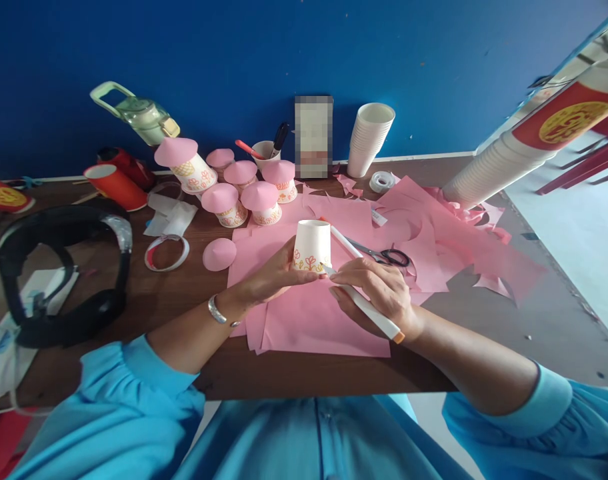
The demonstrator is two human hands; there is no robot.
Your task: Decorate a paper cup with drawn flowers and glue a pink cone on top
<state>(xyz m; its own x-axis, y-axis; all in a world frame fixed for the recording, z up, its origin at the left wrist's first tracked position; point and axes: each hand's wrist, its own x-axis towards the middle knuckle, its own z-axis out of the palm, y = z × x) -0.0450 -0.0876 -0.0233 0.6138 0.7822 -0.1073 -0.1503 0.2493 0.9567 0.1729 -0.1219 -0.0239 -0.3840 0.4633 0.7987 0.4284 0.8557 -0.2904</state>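
Paper cup (312, 241), upside down, gripped by left hand (278, 272); right hand (379, 287) curled around marker (372, 312), tip at cup's side.

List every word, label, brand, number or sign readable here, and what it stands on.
None can be read with certainty.
Right red wrapper: yellow round emblem, blurred.
Far-left red wrapper: yellow mark, too small.
Upright screen: pixelated, unreadable.
Small white piece: too small to read.
Held cup: drawn shapes, no readable text.

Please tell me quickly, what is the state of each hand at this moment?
Left hand: closed, holding the white paper cup.
Right hand: closed, holding the white marker, tip at the cup's patterned part.
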